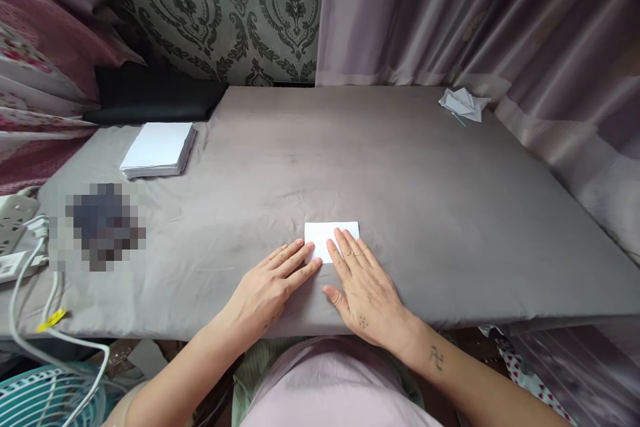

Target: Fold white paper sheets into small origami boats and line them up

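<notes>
White paper [323, 233] is flat on the counter [425, 213], close to the near edge, in front of the person. Left hand [270, 283]: fingers extended, slightly apart, tips at the paper's left side, nothing gripped. Right hand [367, 283]: fingers stretched out over the right part, thumb out to the side, nothing pinched.

Risks, my read: uneven push between hands could skew the sheet; soft, wrinkled cover [295, 197] could let it slide or dent under pressure; dragging fingertips could crumple a corner.

Orientation: long axis looks left-right, roughly parallel to the counter's near edge; short sides point away from the person. No marking shows which end leads.
</notes>
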Demonstrator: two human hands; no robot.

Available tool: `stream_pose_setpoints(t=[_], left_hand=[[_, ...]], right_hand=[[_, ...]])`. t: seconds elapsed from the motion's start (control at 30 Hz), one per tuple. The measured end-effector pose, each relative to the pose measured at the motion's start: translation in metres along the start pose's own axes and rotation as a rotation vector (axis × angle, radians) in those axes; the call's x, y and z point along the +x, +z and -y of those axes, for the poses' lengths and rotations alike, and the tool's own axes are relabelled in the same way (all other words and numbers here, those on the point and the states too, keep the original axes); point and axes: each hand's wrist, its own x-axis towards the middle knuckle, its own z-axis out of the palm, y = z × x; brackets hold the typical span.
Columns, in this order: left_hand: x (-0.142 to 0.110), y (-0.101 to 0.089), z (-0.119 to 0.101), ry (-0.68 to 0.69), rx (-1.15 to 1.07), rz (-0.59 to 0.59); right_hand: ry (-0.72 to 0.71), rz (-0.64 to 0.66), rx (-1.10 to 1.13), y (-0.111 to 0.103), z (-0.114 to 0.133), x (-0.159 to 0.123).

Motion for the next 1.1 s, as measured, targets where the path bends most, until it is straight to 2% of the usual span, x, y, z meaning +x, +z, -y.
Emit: stream_pose_setpoints(t=[0.13, 0.23, 0.37, 0.43, 0.57, 0.7, 0.8, 0.9, 1.0, 1.1], left_hand=[[-0.013, -0.007, 0.001, -0.017, -0.007, -0.007], [-0.012, -0.013, -0.003, -0.03, -0.03, -0.041], [0.006, -0.012, -0.015, -0.145, -0.043, -0.202], [0.019, -0.008, -0.021, -0.149, -0.019, -0.263], [0.044, -0.001, -0.027, -0.049, 0.046, -0.243], [0.053, -0.002, -0.025, -0.005, 0.09, -0.205], [0.051, -0.005, -0.023, -0.001, 0.064, -0.215], [0.044, -0.006, -0.019, 0.001, -0.029, -0.256], [0.032, -0.003, -0.014, -0.046, -0.16, -0.348], [0.019, 0.002, -0.013, -0.1, -0.308, -0.406]], right_hand=[[0.014, -0.004, -0.043, -0.003, -0.011, -0.007], [0.038, -0.041, -0.059, -0.007, -0.021, -0.01], [0.048, -0.14, -0.01, -0.017, -0.037, -0.005], [0.008, -0.159, 0.003, -0.02, -0.042, 0.0], [-0.076, -0.169, -0.084, -0.019, -0.037, 0.008], [-0.042, -0.21, -0.158, -0.013, -0.021, 0.01], [-0.019, -0.205, -0.091, -0.016, -0.01, 0.008], [-0.035, -0.17, 0.09, -0.023, -0.007, 0.006], [-0.03, -0.129, 0.202, -0.027, -0.016, 0.004], [-0.058, -0.103, 0.217, -0.024, -0.028, 0.002]])
